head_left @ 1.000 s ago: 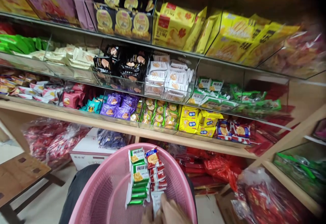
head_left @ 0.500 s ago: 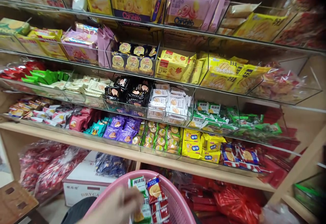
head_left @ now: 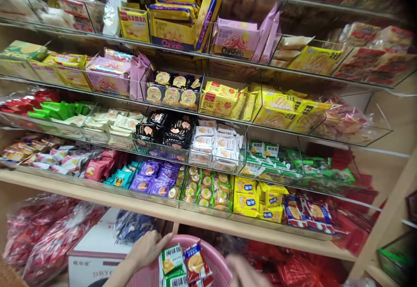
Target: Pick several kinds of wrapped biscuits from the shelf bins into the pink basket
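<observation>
A pink basket (head_left: 221, 258) stands at the bottom centre with green-and-white packets (head_left: 172, 261) and red-and-blue packets (head_left: 195, 263) inside. My left hand (head_left: 148, 247) is at the basket's left rim, its fingers reaching to the rim beside the green-and-white packets; it seems to grip the rim. On the right side of the basket, my right hand (head_left: 246, 273) is smeared by motion and cut off by the bottom edge; its fingers cannot be made out.
Tiered shelves with clear dividers hold snack packets, including purple ones (head_left: 151, 176), yellow ones (head_left: 259, 200) and white ones (head_left: 216, 143). A wooden shelf edge (head_left: 130, 202) runs above the basket. A white box (head_left: 94, 252) and bagged red packets (head_left: 58, 235) are at lower left.
The view has tilted up, so the basket sits lower. My left hand has moved from over the packets to the left rim. My right hand has come into view at the right.
</observation>
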### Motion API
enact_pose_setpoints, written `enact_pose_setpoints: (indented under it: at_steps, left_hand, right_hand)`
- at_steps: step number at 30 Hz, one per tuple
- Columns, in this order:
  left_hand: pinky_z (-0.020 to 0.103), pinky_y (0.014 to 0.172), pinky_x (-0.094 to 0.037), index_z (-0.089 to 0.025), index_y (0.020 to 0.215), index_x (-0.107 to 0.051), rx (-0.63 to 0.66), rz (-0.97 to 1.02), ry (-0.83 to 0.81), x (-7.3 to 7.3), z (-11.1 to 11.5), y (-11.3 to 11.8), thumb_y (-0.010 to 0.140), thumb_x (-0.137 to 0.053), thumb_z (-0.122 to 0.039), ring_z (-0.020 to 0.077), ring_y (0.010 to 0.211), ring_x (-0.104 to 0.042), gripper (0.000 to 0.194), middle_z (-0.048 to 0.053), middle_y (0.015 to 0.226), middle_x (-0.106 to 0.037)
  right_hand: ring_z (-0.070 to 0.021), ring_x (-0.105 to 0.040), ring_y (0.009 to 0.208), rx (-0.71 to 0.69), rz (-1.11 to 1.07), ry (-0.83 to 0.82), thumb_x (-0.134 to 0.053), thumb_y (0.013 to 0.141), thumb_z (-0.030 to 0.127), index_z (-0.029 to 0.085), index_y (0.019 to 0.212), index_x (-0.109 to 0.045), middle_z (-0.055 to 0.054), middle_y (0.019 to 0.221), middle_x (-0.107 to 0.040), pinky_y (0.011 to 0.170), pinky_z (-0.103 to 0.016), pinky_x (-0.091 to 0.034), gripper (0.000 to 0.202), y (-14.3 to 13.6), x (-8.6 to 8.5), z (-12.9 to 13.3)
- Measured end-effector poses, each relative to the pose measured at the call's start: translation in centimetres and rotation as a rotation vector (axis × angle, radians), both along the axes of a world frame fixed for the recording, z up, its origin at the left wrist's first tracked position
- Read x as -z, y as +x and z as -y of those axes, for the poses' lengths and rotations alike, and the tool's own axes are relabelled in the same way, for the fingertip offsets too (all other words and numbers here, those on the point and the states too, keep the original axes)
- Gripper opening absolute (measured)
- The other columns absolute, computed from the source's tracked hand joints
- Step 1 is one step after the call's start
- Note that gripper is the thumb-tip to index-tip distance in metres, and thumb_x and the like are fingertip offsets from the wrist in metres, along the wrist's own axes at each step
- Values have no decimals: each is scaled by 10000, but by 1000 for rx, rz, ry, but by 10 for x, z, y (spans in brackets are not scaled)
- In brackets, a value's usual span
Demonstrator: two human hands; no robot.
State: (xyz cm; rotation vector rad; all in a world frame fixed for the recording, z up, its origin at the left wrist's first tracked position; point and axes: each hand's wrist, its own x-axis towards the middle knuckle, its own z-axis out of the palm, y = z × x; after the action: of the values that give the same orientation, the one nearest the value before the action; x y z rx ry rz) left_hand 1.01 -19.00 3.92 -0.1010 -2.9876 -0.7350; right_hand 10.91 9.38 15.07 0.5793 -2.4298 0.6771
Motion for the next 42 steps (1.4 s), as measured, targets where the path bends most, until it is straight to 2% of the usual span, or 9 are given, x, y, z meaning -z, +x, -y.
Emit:
enact_pose_setpoints:
  at_steps: [3,7,11,18,24,29,34,38,42]
  left_hand:
    - [285,618,-370,-190,668,-605,8,-22,-39,-1,5,5,799,-216,-652,247,763,-626,618,104,755,-667]
    - [297,622,-368,-185,698,-601,-13,-32,-51,-1,11,9,823,-202,-616,250,756,-624,600,113,758,-665]
    - [312,673,-378,-188,742,-612,-21,-33,-61,0,15,10,827,-234,-589,258,808,-620,557,115,796,-662]
    - [329,663,-378,-185,725,-608,-38,-18,-69,2,20,12,829,-206,-590,267,785,-618,580,116,773,-650]
    - [318,658,-380,-172,775,-623,-27,-26,-92,1,20,13,833,-212,-575,254,776,-613,578,116,782,-641]
    - [307,638,-379,-179,842,-640,-1,-12,-113,-3,19,13,832,-223,-578,258,782,-616,577,122,799,-646]
    - [309,621,-377,-170,767,-622,-23,-29,-106,-1,18,13,834,-198,-599,255,744,-621,607,129,779,-652]
    - [300,614,-378,-183,745,-618,-25,-9,-112,-1,18,11,836,-193,-598,249,747,-626,601,122,781,-659]
    - [287,619,-377,-184,740,-610,9,-3,-131,-6,17,12,840,-205,-590,243,763,-633,582,122,792,-664]
  right_hand:
    - [-172,-613,840,-40,-79,10,-387,840,212,260,1078,-509,-39,963,-639,725,-299,-501,272,-17,-58,13]
    - [-224,-514,988,-80,-346,178,-438,826,231,212,1064,-506,-76,1042,-582,846,-379,-419,248,-79,-148,32]
    - [-246,-485,992,-47,-316,318,-547,778,316,194,1116,-494,-90,1074,-570,843,-398,-395,363,-134,-187,48]
    - [-249,-521,957,-28,-135,397,-575,762,338,187,1077,-563,-85,1037,-625,818,-366,-392,349,-173,-182,63]
    - [-271,-519,996,-84,-166,543,-525,805,319,216,1130,-556,-89,1088,-627,840,-388,-375,342,-178,-189,63]
    - [-270,-507,970,-108,-246,475,-495,818,348,198,1076,-579,-91,1072,-629,834,-401,-378,310,-178,-189,53]
    - [-236,-545,913,-143,-271,182,-493,815,361,182,1052,-587,-87,1022,-647,812,-378,-400,311,-169,-191,41]
    - [-205,-590,858,-211,-282,-220,-547,775,381,172,1003,-607,-74,958,-669,786,-352,-428,316,-155,-189,36]
    - [-184,-591,894,-299,-112,-741,-599,733,423,180,1019,-597,-66,1006,-659,806,-335,-446,374,-126,-154,36]
